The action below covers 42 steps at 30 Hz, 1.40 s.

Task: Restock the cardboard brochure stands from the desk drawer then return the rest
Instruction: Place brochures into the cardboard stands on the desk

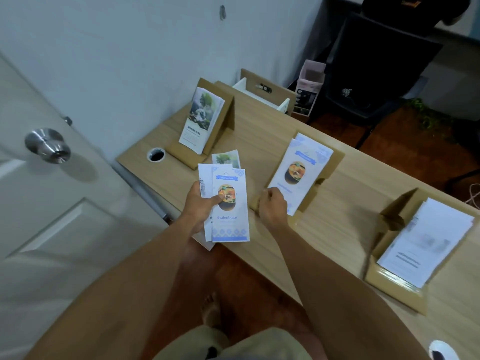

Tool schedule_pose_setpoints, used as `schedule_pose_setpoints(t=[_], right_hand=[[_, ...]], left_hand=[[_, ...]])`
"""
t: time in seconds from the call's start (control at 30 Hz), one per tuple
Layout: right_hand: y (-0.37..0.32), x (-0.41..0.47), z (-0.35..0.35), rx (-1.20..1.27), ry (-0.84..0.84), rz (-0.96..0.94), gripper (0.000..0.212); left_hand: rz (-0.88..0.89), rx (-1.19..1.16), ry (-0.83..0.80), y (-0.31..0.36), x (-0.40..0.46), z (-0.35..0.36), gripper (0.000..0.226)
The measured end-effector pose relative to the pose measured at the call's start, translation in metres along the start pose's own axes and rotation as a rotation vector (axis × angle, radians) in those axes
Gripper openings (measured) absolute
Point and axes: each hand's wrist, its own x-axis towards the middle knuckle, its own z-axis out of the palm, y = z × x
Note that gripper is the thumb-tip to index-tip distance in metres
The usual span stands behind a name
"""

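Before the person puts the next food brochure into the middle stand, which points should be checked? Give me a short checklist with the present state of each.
1. Left hand holds the spare brochures in a firm grip: ok.
2. Top brochure of the spares matches the food brochures in the middle stand: ok.
3. Right hand free to take a brochure: cannot tell; its fingers are curled at the stand's front edge.
4. Middle stand has room for more: cannot tell.
5. Drawer open for returning the rest: ok.
6. Left stand and right stand hold brochures: ok.

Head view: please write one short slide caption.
Left hand holds spare brochures; right hand at the middle stand.
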Motion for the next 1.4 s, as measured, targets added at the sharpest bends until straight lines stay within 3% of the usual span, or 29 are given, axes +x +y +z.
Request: schedule_pose_setpoints(t=[0.13,0.3,0.5,0.67,0.77,0.9,1.0,1.2,1.4], right_hand=[[-0.024,0.027,0.042,-0.183,-0.064,-0.019,0.006],[-0.040,0.054,0.081,-0.558,-0.130,0.008,0.042],[-0.041,0.062,0.110,-0.713,-0.134,0.126,0.068],[-0.046,0.077,0.114,-0.520,-0.182,0.341,0.071],[-0.046,0.081,0.113,-0.497,-0.203,0.311,0.048],[-0.048,0.070,0.110,-0.164,-0.004,0.218,0.019],[-0.054,0.053,0.106,0.023,0.138,0.100,0.023],[-0.041,0.023,0.098,-0.075,-0.099,0.003,0.029],[-0.030,0.007,0.089,-0.179,-0.168,0.013,0.031]], left_hand=[[0.009,0.060,-0.006,0.004,0.033,-0.038,0.053],[-0.003,0.111,0.052,0.002,0.065,-0.067,0.051],[-0.034,0.033,0.009,-0.004,0.086,-0.090,0.044],[-0.072,0.016,0.008,-0.008,0.096,-0.099,0.046],[-0.073,0.023,0.013,-0.011,0.096,-0.100,0.041],[-0.089,0.032,0.012,-0.008,0.097,-0.100,0.035],[-0.093,0.082,0.030,-0.003,0.097,-0.097,0.033],[-0.059,0.026,-0.010,0.014,0.087,-0.072,0.029],[-0.073,-0.102,-0.087,0.029,0.074,-0.042,0.026]])
